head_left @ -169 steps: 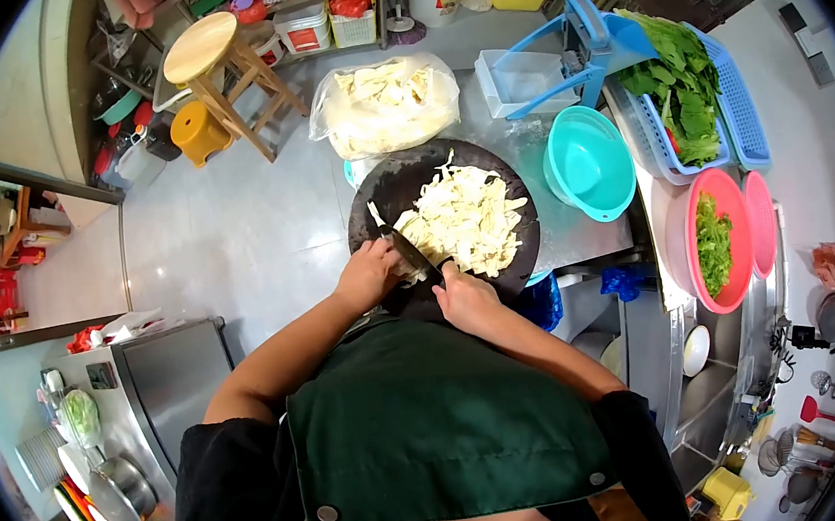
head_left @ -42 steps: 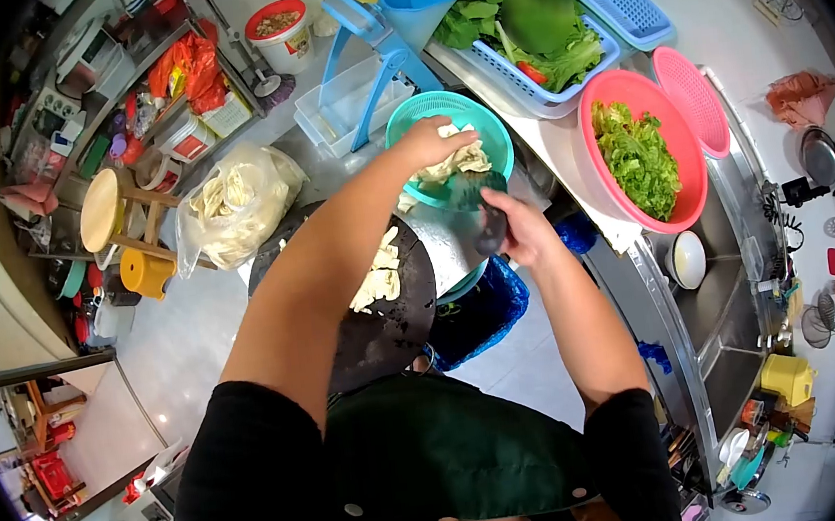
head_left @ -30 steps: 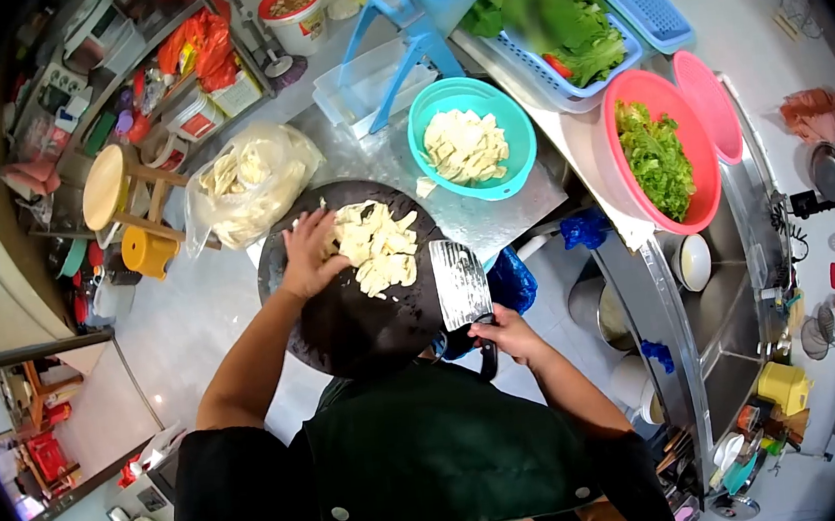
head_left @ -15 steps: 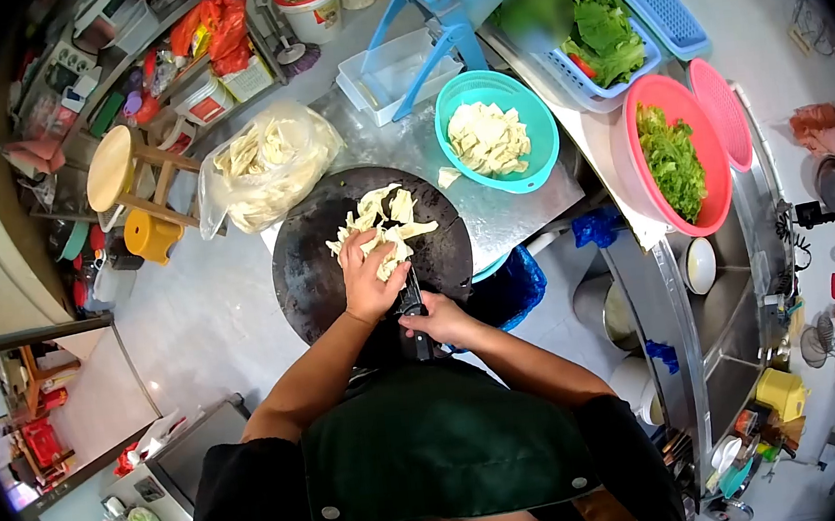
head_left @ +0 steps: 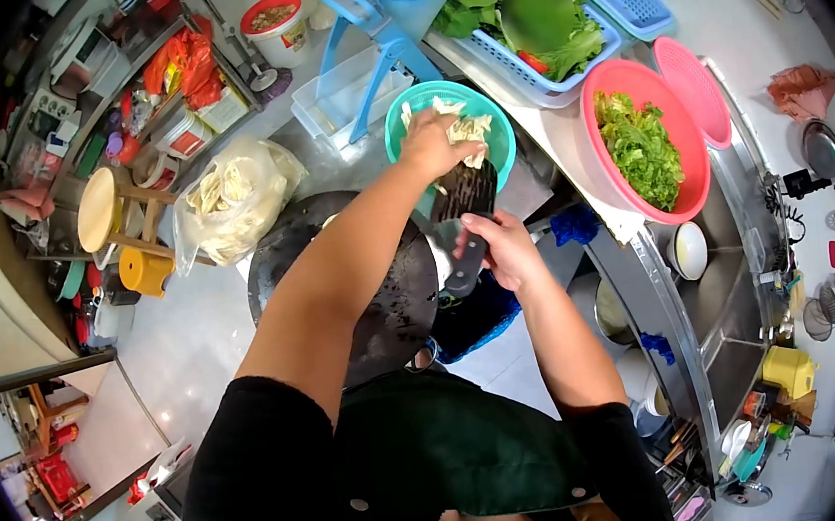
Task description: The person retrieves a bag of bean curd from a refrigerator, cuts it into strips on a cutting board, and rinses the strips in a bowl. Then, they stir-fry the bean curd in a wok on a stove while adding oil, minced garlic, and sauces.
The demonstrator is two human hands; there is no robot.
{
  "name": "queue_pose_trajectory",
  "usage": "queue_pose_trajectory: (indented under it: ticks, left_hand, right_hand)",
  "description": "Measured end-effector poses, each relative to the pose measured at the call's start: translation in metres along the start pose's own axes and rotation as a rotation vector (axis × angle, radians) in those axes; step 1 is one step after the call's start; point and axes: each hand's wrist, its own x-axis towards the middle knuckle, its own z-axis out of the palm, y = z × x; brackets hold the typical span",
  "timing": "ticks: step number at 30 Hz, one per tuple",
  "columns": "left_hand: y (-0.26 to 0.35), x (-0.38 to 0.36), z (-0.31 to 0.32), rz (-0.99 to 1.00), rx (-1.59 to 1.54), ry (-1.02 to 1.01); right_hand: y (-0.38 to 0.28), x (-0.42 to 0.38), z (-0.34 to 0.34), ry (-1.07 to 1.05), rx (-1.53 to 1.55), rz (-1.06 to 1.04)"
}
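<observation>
Pale floor (head_left: 185, 348), metal table (head_left: 337, 171), round board (head_left: 397, 308), left hand (head_left: 430, 146) over turquoise bowl (head_left: 503, 142)

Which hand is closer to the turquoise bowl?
Left. The left hand is over or inside the turquoise bowl; the right hand is outside its near rim, holding the cleaver.

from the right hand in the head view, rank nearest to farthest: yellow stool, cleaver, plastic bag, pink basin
1. Cleaver: gripped in the right hand.
2. Pink basin: forward and to the right.
3. Plastic bag: forward and well to the left.
4. Yellow stool: farthest left, past the bag.
</observation>
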Motion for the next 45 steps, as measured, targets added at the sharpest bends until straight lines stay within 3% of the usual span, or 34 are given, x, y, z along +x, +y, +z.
queue_pose_trajectory:
  ticks: [2,6,8,10,12,14,16,18,20,24,28,32,33,34,38,40,43,45]
  left_hand:
    - [-0.002,0.004,-0.003,-0.093,0.044,-0.194]
    - [-0.039,-0.034,-0.045,0.031,-0.23,0.18]
    - [-0.082,-0.068,-0.051,-0.029,-0.103,0.212]
    - [-0.115,-0.108,-0.047,0.006,-0.032,0.081]
    - [-0.112,-0.143,-0.047,0.225,0.067,0.167]
    - [-0.1,-0.172,-0.053,0.19,-0.03,0.042]
    - [-0.098,-0.187,-0.064,0.281,-0.005,0.01]
    - [-0.088,-0.2,-0.082,0.121,0.259,0.101]
    - [-0.108,-0.208,-0.071,-0.215,0.295,0.17]
    - [-0.107,-0.204,-0.061,-0.035,0.029,0.108]
    - [-0.103,-0.209,-0.047,-0.062,-0.07,0.329]
    - [-0.088,-0.189,-0.051,0.042,-0.077,0.363]
    - [-0.077,-0.173,-0.051,0.096,-0.101,0.382]
    - [-0.062,-0.152,-0.055,0.181,-0.12,0.4]
    - [-0.01,-0.061,-0.043,0.331,-0.232,0.465]
    - [0.003,-0.026,-0.025,0.228,-0.254,0.366]
    - [-0.002,-0.004,-0.005,0.203,-0.122,0.393]
    - [-0.027,-0.001,-0.006,0.004,-0.242,0.629]
  right_hand:
    - [0.006,-0.012,-0.016,0.07,-0.04,0.02]
    - [0.05,-0.04,-0.056,-0.037,-0.118,-0.003]
    - [0.079,-0.042,-0.068,-0.156,-0.167,0.048]
    - [0.096,-0.041,-0.061,-0.178,-0.234,0.108]
    - [0.106,-0.031,-0.053,-0.173,-0.319,0.211]
    - [0.118,-0.016,-0.044,-0.17,-0.402,0.239]
    - [0.119,-0.004,-0.027,-0.16,-0.418,0.248]
    - [0.115,0.01,-0.004,-0.148,-0.421,0.285]
    - [0.12,0.028,0.016,-0.19,-0.492,0.291]
    - [0.135,0.046,0.056,-0.35,-0.552,0.312]
    - [0.159,0.049,0.078,-0.418,-0.527,0.194]
    - [0.138,0.035,0.074,-0.386,-0.53,0.036]
    - [0.132,0.034,0.069,-0.344,-0.502,-0.084]
    - [0.106,0.025,0.067,-0.26,-0.49,-0.007]
    - [0.061,0.015,0.026,-0.112,-0.399,-0.259]
    - [0.042,-0.007,0.008,-0.104,-0.278,-0.248]
    - [0.048,-0.037,-0.028,-0.057,-0.298,-0.19]
    - [0.061,-0.052,-0.057,-0.131,-0.377,-0.177]
